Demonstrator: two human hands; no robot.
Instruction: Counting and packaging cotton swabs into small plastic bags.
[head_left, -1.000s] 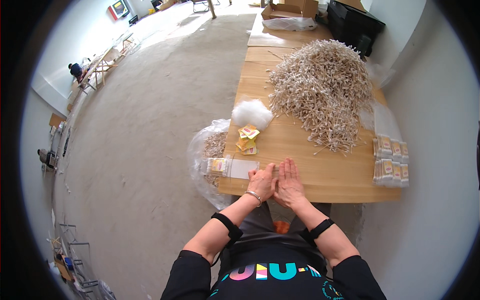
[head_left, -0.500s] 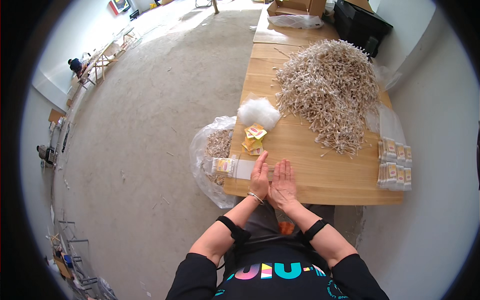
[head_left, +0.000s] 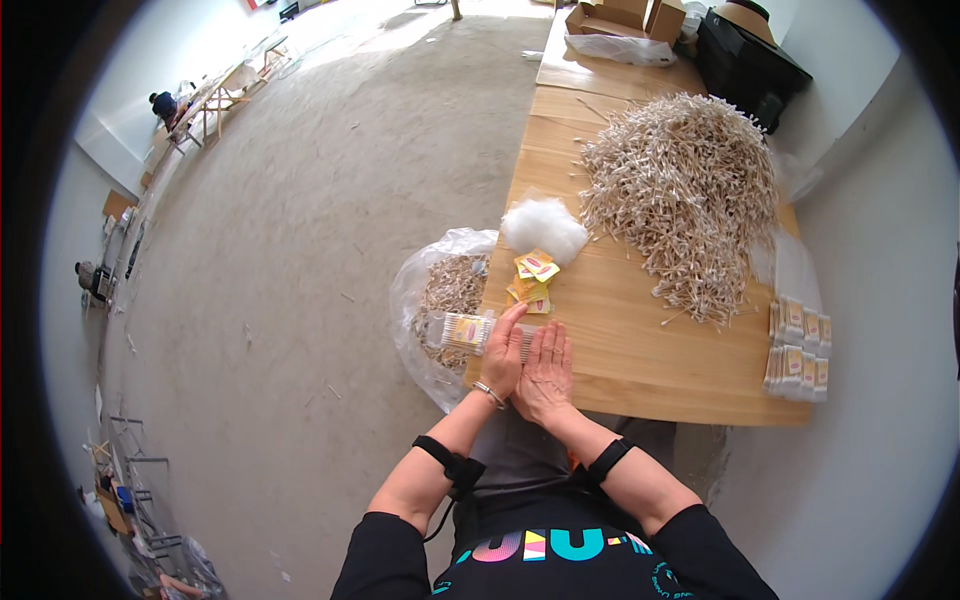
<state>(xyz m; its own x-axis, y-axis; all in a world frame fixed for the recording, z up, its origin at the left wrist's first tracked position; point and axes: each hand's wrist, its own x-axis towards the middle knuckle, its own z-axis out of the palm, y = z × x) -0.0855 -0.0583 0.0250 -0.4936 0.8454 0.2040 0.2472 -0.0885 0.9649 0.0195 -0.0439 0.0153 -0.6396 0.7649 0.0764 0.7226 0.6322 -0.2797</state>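
My left hand (head_left: 503, 352) stands on its edge near the table's front left corner, fingers stretched out. Just right of it, my right hand (head_left: 546, 375) lies flat with straight fingers. A row of cotton swabs (head_left: 527, 343) shows between the two hands; their lower part is hidden. Left of my left hand, a clear packet of cotton swabs (head_left: 465, 330) with a yellow label lies across the table's left edge. Ahead of my fingertips lie several yellow and white cards (head_left: 534, 280). Behind them sits a stack of clear, whitish plastic bags (head_left: 545, 230).
A large heap of loose cotton swabs (head_left: 680, 200) covers the table's right back part. Filled packets (head_left: 797, 350) stand in rows at the right edge. An open plastic sack of swabs (head_left: 450, 290) is beside the left edge. A cardboard box (head_left: 620, 20) and black bin (head_left: 750, 65) are farther back.
Both hands have moved left over the table, closer to the labelled packet. A white strip between the packet and my left hand is now mostly covered. The view has shifted a little.
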